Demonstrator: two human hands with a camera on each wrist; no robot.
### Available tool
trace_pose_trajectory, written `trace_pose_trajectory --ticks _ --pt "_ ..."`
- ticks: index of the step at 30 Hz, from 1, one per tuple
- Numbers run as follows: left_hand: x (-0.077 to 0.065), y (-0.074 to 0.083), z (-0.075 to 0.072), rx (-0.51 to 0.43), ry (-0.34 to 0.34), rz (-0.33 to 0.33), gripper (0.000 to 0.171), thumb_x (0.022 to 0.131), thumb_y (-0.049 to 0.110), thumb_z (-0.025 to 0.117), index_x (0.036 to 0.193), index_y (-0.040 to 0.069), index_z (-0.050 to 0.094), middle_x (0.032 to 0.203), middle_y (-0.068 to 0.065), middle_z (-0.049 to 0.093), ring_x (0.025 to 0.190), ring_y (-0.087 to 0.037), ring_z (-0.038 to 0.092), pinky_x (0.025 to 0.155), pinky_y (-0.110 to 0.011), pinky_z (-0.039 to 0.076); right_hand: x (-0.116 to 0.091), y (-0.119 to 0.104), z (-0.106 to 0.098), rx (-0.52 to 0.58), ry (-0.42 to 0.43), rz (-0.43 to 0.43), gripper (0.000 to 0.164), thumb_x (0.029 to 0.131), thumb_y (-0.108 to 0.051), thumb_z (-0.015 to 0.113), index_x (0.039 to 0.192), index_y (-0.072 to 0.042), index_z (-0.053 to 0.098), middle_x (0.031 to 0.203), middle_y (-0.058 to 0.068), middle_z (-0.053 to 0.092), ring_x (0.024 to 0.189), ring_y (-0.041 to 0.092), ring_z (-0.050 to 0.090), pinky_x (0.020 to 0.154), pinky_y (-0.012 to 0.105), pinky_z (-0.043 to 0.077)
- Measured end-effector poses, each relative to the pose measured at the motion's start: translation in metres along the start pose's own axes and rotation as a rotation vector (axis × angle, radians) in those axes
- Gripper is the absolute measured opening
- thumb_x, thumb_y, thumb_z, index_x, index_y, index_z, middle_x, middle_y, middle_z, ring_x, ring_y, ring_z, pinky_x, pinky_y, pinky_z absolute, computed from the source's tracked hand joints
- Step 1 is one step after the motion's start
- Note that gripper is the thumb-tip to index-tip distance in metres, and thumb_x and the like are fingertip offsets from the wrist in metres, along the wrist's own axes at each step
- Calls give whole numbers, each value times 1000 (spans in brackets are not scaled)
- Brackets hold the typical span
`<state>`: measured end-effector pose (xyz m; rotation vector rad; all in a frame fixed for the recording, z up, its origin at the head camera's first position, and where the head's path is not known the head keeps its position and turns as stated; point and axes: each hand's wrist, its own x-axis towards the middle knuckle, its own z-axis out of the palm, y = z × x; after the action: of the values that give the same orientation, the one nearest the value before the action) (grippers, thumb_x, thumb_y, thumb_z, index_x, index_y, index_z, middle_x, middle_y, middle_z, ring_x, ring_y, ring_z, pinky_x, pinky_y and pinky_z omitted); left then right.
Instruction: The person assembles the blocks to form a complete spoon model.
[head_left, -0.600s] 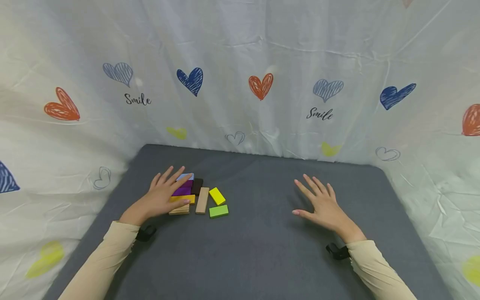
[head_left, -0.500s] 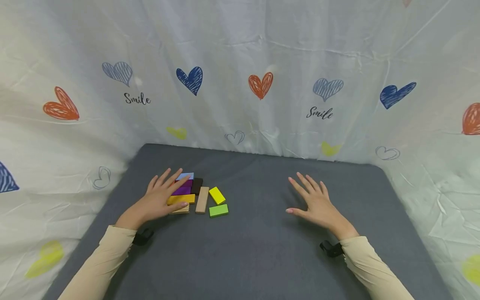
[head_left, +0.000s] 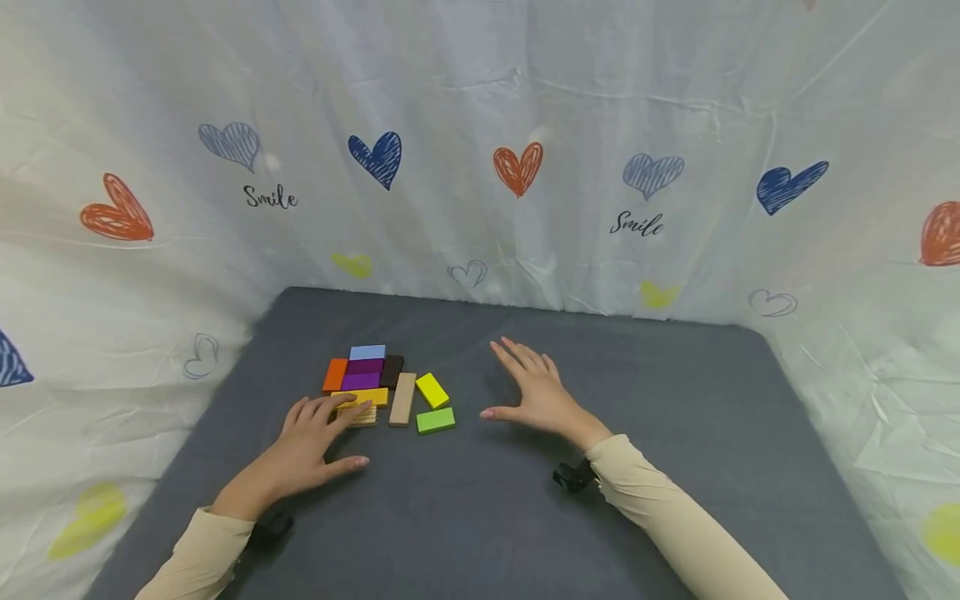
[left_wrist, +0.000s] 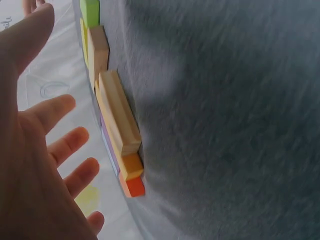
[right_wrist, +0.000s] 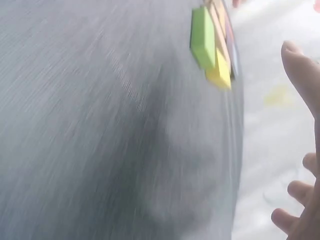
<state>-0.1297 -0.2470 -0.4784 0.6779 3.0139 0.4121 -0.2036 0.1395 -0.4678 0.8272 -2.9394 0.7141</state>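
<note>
My left hand has its fingers spread and holds nothing; in the head view its fingertips overlap the orange-yellow block and the striped wood block. The left wrist view shows those fingers apart from the blocks. My right hand, also spread and holding nothing, is right of the yellow block and green block. Left of these lies a plain wood block. Farther back are an orange block, two purple blocks, a dark brown block and a light blue block.
A dark grey cloth covers the table. A white curtain printed with hearts hangs along the back and sides. The blocks lie in a close group left of centre.
My right hand has moved left toward the blocks. My left hand has drawn back toward me, uncovering the orange block. The blocks have stayed in place.
</note>
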Motion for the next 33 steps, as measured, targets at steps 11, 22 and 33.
trace_pose_trajectory --ticks 11,22,33 --pt "-7 9 8 6 -11 -12 77 86 63 64 149 21 46 143 -10 48 132 -35 42 115 -65 15 53 -51 40 90 -75 -29 109 74 -62 79 159 -21 24 164 6 27 150 29 28 120 60 20" --pt "-10 9 11 -5 -9 -16 78 86 58 67 149 16 46 145 -9 48 133 -34 42 114 -65 16 76 -86 68 31 -114 -14 104 69 -67 79 152 -18 39 154 3 42 142 26 39 119 53 28" --pt "-9 11 8 -2 6 -9 77 86 60 66 147 16 49 140 -7 52 130 -34 46 112 -67 21 81 -95 82 -71 -102 -5 97 68 -63 82 145 -16 48 140 2 51 131 22 46 116 48 33"
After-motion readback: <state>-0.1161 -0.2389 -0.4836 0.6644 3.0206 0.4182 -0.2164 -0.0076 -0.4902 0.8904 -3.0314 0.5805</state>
